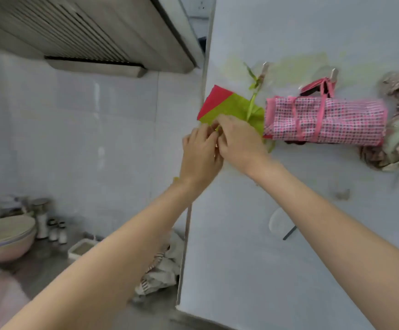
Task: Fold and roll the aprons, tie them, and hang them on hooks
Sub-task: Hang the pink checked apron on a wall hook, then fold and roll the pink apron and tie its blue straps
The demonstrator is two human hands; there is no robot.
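Note:
A rolled green apron with a red end (227,104) hangs against the pale wall by its green strap from the left metal hook (264,69). My left hand (199,154) and my right hand (237,140) meet at the roll's lower edge, fingers curled and pinching the green tie there. A rolled pink checked apron (324,120), bound with pink ties, hangs from the right hook (334,73) and touches the green roll's right end.
A bundle of crumpled patterned cloth (398,129) hangs further right. An extractor hood (86,34) juts out at upper left. Below left, a counter carries bowls (5,236), small jars (57,231), a white tray (80,250) and a crumpled cloth (162,267).

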